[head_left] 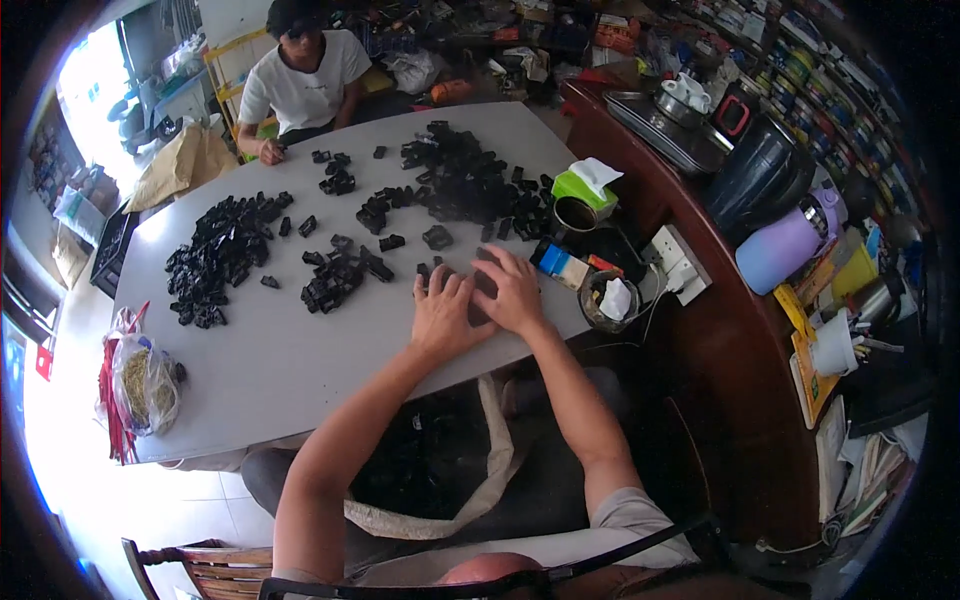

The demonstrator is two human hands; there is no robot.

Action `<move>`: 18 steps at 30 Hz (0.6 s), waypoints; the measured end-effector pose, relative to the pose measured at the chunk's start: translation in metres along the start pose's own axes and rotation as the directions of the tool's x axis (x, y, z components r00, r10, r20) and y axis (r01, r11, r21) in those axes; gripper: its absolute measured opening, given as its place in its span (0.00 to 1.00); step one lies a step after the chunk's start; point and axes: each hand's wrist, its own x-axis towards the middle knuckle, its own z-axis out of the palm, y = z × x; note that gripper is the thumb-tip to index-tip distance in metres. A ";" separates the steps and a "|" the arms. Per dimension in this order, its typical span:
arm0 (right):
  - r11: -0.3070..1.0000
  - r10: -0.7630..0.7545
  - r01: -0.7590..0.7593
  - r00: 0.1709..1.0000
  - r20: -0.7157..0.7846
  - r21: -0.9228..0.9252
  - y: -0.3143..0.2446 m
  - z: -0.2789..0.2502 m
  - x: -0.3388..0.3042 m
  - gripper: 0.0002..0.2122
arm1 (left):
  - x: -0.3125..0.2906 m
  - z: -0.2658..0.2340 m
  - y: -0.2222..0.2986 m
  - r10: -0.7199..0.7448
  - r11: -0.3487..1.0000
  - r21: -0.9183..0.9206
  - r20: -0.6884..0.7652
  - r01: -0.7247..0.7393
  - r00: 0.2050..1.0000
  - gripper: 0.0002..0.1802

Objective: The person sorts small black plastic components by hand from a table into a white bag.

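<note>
Both my hands rest low over the near right part of the pale table (260,370), close together. The fingers of my left hand (442,315) are bent and spread, with small black plastic parts (424,269) at their tips. My right hand (514,295) is arched beside it, its fingers apart from the thumb, around a dark patch that I cannot make out. Beyond them lies a large heap of similar black parts (460,170). A smaller cluster (335,285) sits left of my hands, and another heap (225,250) is at the far left.
A person (305,80) sits across the table, one hand at its edge. Right of my hands are a dark cup (574,218), a green tissue pack (585,187) and a glass jar (607,302). Bagged dried stuff (148,385) lies at left; an open sack (495,450) is below the edge.
</note>
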 end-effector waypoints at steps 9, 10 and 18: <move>0.997 -0.073 0.073 0.986 0.148 0.003 0.031 -0.027 0.034 0.28 | 0.019 0.015 0.014 0.017 0.998 -0.067 -0.078 -0.022 0.997 0.49; 0.998 -0.057 0.050 0.984 0.170 0.047 0.036 -0.033 0.046 0.28 | 0.020 0.015 0.014 0.007 0.996 -0.087 -0.078 -0.014 0.997 0.50; 0.930 0.364 -0.362 0.931 -0.029 0.060 0.093 0.021 0.177 0.36 | 0.007 -0.048 -0.069 -0.034 0.967 0.236 -0.252 0.096 0.967 0.46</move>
